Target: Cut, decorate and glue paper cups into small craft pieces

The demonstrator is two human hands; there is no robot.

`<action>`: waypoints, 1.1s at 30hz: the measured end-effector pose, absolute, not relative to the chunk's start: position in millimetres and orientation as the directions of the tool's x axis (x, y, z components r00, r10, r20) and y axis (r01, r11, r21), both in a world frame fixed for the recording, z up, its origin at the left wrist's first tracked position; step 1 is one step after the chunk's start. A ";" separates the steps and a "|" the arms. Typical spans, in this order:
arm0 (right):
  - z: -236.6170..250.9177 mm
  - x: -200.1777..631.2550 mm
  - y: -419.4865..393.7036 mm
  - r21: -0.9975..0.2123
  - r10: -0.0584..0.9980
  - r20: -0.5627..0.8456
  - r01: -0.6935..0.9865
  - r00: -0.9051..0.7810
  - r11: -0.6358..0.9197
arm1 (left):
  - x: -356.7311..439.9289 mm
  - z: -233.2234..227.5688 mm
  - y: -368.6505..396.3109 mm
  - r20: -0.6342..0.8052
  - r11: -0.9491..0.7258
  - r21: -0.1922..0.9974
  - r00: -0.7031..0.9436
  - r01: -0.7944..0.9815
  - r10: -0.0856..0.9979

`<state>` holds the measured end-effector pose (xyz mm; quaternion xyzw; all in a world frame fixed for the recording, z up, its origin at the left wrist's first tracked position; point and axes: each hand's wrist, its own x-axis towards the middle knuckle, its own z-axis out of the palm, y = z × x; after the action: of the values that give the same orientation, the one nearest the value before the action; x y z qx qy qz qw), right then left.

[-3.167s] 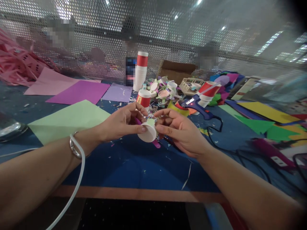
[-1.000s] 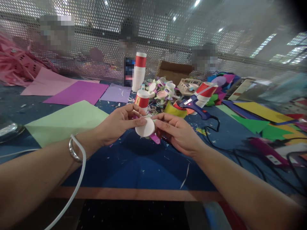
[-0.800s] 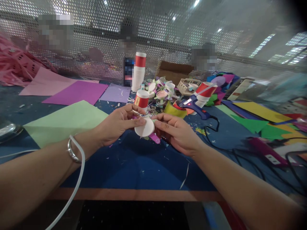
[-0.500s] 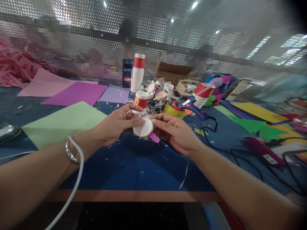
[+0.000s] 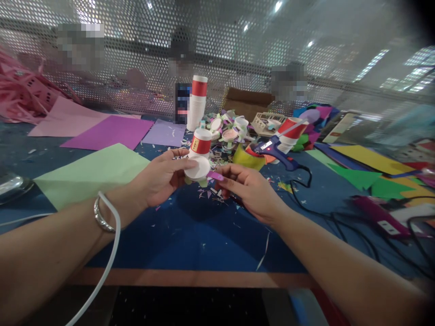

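My left hand [image 5: 166,174] grips a white round cup-bottom piece [image 5: 199,167] between thumb and fingers, its flat face tilted up toward me. Pale green paper tabs [image 5: 203,183] poke out beneath its rim. From its right side a purple paper strip [image 5: 215,175] sticks out, and my right hand [image 5: 253,192] has thumb and forefinger closed at the strip's outer end. Something dark shows under the right hand's lower fingers; I cannot make out what it is. Just behind the piece stands an upside-down red and white paper cup [image 5: 201,144].
Behind lie a pile of similar cup pieces [image 5: 229,135], a cup stack [image 5: 199,102] and a blue glue gun [image 5: 272,148] against a tilted cup [image 5: 292,131]. Coloured sheets like the green one [image 5: 91,170] spread left. Black cables [image 5: 326,215] run right; paper scraps litter the blue table [image 5: 204,244].
The cup-bottom piece has moved slightly left and up and turned, so its purple strip now points right. My right fingers have shifted from the disc's edge to the strip's end.
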<state>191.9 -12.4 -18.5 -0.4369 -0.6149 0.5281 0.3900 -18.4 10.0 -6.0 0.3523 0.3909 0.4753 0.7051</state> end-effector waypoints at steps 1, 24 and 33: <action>-18.2 191.2 -13.3 -0.990 0.944 0.018 0.129 -0.328 0.064 | -18.0 -6.3 9.9 -0.223 0.306 0.865 0.242 -0.399 0.944; -25.7 186.4 -10.8 -0.994 0.925 0.104 -0.016 -0.367 0.106 | -8.4 -8.1 -7.3 -0.189 0.318 0.858 0.329 -0.404 0.925; -24.7 188.6 -12.1 -0.996 0.926 0.083 -0.060 -0.367 0.065 | -9.6 -6.6 -5.3 -0.204 0.303 0.862 0.269 -0.406 0.941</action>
<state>188.6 -12.1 -24.7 -0.3660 -0.5917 0.5776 0.4270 -9.6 -5.3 -6.6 0.3545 0.3775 0.4721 0.7134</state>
